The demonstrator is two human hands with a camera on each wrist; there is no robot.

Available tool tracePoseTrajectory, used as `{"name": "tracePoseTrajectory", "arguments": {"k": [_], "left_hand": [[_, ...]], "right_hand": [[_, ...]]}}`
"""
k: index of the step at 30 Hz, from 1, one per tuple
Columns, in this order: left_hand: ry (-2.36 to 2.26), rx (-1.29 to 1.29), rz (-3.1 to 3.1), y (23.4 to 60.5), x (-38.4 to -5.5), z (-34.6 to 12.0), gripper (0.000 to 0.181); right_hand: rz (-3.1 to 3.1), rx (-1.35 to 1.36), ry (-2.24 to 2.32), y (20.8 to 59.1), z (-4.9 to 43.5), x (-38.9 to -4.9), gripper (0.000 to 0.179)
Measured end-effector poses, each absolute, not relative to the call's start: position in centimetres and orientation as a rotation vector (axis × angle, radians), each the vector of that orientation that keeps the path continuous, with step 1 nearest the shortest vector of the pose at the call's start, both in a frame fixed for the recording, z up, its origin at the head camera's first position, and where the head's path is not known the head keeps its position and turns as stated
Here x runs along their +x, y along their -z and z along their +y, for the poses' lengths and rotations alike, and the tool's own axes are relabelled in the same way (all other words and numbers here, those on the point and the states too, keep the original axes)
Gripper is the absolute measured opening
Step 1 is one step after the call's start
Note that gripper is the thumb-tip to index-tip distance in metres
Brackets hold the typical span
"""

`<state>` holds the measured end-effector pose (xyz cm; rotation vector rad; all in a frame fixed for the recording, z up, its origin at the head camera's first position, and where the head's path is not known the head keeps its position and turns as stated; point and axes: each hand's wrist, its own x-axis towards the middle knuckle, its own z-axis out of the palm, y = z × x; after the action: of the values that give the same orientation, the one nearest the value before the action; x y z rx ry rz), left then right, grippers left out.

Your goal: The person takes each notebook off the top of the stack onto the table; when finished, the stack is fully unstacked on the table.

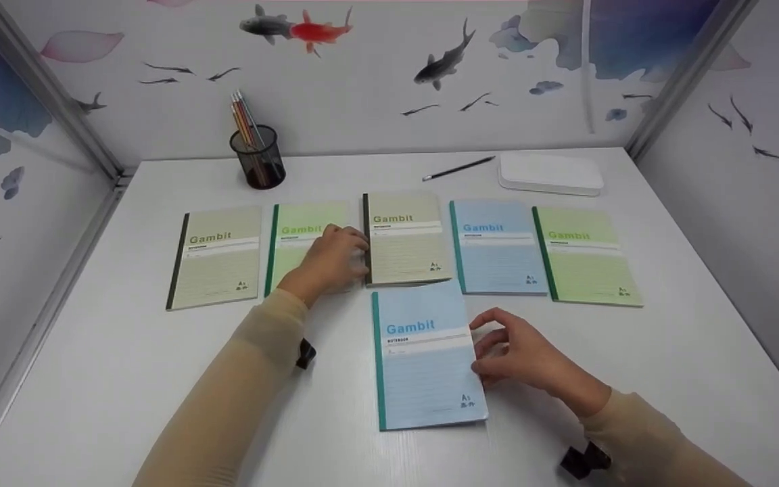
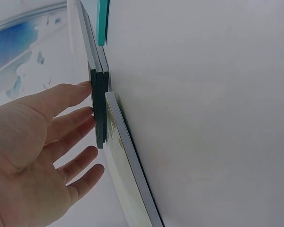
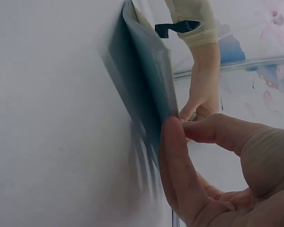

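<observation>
My right hand (image 1: 528,358) pinches the right edge of a blue notebook (image 1: 423,379), nearest to me in the middle. In the right wrist view, thumb and fingers meet at the edge of this notebook (image 3: 154,75), which stands tilted off the table. My left hand (image 1: 335,258) is at the dark spine side of the middle beige notebook (image 1: 406,243). The left wrist view shows several stacked dark spines (image 2: 99,111), with fingertips against them and the fingers fairly straight. Partly behind that hand lies a green notebook (image 1: 308,215).
Along the same row lie a beige notebook (image 1: 217,264) at far left, another blue notebook (image 1: 501,253) and a green notebook (image 1: 589,260) at right. Behind them stand a mesh cup (image 1: 261,166) with pencils, a dark pencil (image 1: 459,168) and a white case (image 1: 552,174). Printed walls (image 1: 362,101) enclose the table.
</observation>
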<state>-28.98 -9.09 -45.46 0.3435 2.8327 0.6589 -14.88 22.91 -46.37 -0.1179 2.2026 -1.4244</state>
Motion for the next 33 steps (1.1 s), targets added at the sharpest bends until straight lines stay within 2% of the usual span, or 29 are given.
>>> {"name": "tracePoseTrajectory", "arguments": {"k": [10, 23, 33], "left_hand": [[-0.632, 0.375, 2.839, 45.7, -29.1, -9.1, 0.043], [-0.66, 0.342, 2.828, 45.5, -28.9, -9.2, 0.042], [-0.657, 0.345, 2.827, 45.5, -29.0, -9.0, 0.043]], "right_hand": [[2.38, -0.191, 1.225, 46.5, 22.1, -15.0, 0.075], [2.451, -0.226, 0.999, 45.9, 21.0, -15.7, 0.065], [2.461, -0.193, 1.04, 46.0, 21.0, -16.4, 0.053]]}}
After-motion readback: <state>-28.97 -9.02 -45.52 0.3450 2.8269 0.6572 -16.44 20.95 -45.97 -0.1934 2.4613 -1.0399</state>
